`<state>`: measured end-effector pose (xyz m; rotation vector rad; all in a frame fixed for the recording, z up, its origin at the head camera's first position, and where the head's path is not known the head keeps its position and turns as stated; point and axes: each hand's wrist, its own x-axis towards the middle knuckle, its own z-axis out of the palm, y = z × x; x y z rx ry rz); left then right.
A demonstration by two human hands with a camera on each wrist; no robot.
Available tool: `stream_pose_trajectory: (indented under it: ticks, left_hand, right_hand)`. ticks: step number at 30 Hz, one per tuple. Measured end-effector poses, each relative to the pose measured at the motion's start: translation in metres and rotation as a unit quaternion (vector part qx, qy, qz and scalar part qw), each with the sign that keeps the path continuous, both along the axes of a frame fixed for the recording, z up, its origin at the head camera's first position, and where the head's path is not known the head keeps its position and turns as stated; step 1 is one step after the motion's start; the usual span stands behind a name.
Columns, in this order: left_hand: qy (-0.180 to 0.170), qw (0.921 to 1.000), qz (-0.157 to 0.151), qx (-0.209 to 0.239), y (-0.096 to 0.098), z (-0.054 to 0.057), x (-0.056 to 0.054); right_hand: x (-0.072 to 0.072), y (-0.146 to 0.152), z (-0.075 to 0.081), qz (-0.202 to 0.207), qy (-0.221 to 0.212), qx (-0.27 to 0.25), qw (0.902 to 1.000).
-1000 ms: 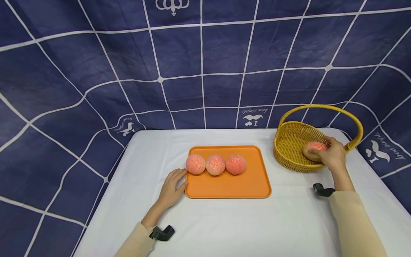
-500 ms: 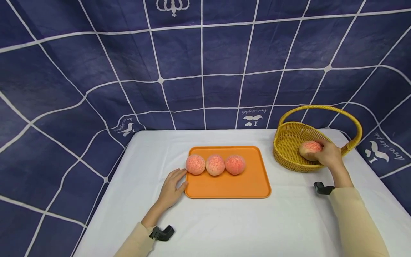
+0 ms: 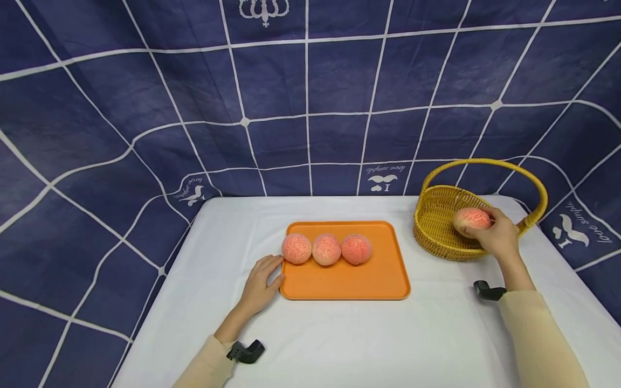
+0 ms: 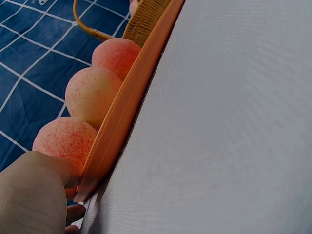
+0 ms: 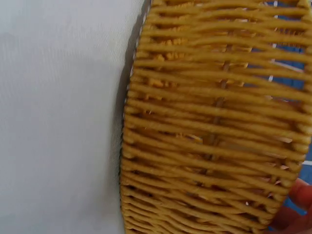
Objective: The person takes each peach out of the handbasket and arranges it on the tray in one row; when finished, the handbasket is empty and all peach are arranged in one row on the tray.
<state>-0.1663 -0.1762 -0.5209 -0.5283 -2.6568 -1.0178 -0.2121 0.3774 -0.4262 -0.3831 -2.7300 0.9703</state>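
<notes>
At the right, my right hand (image 3: pixel 501 235) holds a peach (image 3: pixel 470 222) in the mouth of the yellow wicker basket (image 3: pixel 439 248). In the right wrist view the basket's woven wall (image 5: pixel 209 122) hides the fruit, and only some fingers (image 5: pixel 301 195) show past its rim. Left of centre, my left hand (image 3: pixel 260 285) rests at the left edge of the orange tray (image 3: pixel 344 288) with relaxed fingers, beside the nearest peach (image 3: pixel 296 248). A middle peach (image 3: pixel 326 249) and a redder peach (image 3: pixel 356 249) complete the row on the tray.
A white cloth (image 3: pixel 368 345) covers the table. Behind and at the sides hangs a dark blue curtain (image 3: pixel 339 70) with white lines. The basket's tall handle (image 3: pixel 485 160) arches over its opening.
My right hand has shifted slightly left, then lifted the peach a little inside the basket. The left hand, the tray and its peaches stay in place.
</notes>
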Motion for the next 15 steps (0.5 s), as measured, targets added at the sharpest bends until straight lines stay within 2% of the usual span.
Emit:
stream_pose_trajectory:
  ticks: [6,15]
  left_hand:
    - [-0.004,1.0000,0.000,0.001,0.000,-0.001,0.000]
    - [0.003,1.0000,0.001,0.000,0.000,-0.001,0.000]
  right_hand:
    - [0.009,-0.011,0.001,-0.014,0.047,-0.019,0.9986]
    - [0.026,-0.041,0.015,-0.027,0.108,-0.028,0.9934]
